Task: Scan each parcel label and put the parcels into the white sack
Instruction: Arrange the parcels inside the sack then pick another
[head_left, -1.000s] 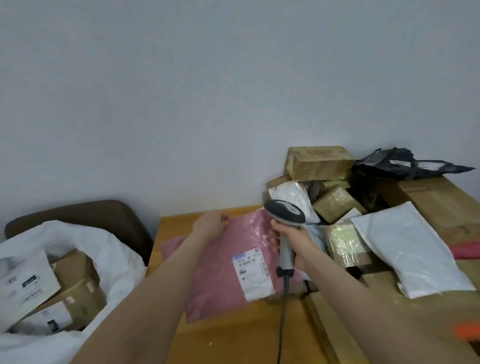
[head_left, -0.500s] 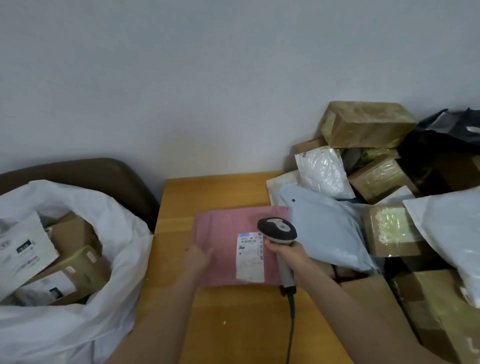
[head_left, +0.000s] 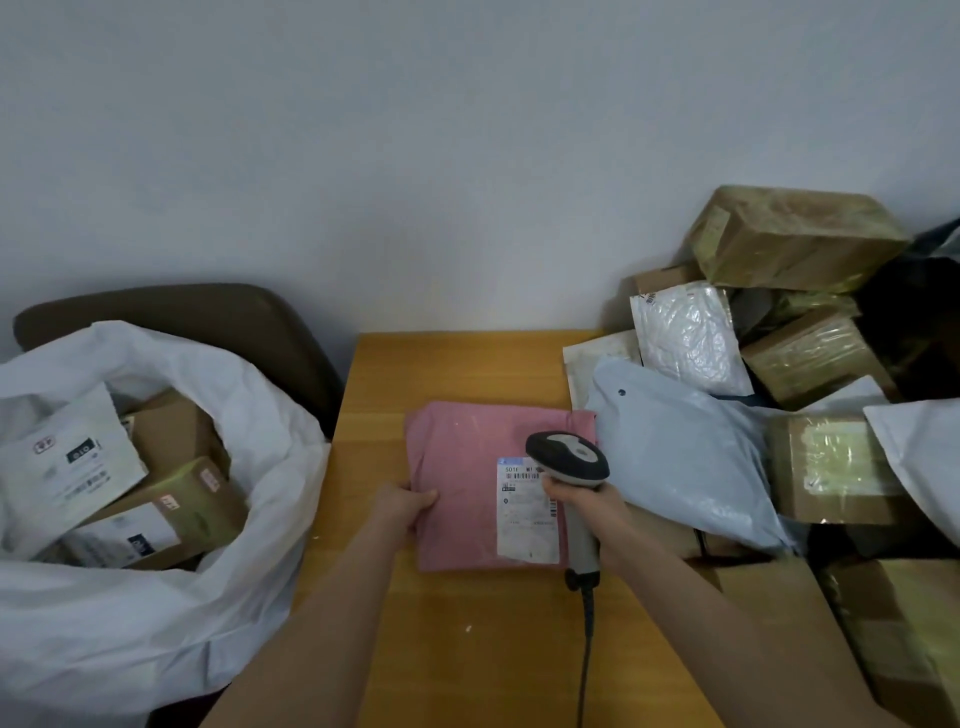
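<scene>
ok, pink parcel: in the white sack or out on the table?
Out. The flat pink plastic parcel lies label-up on the yellow wooden table, left hand holding its edge; the white plastic sack sits alongside.

Scanner (head_left: 567, 460) above label (head_left: 525, 525) on pink parcel (head_left: 457, 452)

Bare strip of table (head_left: 457, 364) between white sack (head_left: 156, 639), left, and parcel heap (head_left: 800, 239), right.
</scene>
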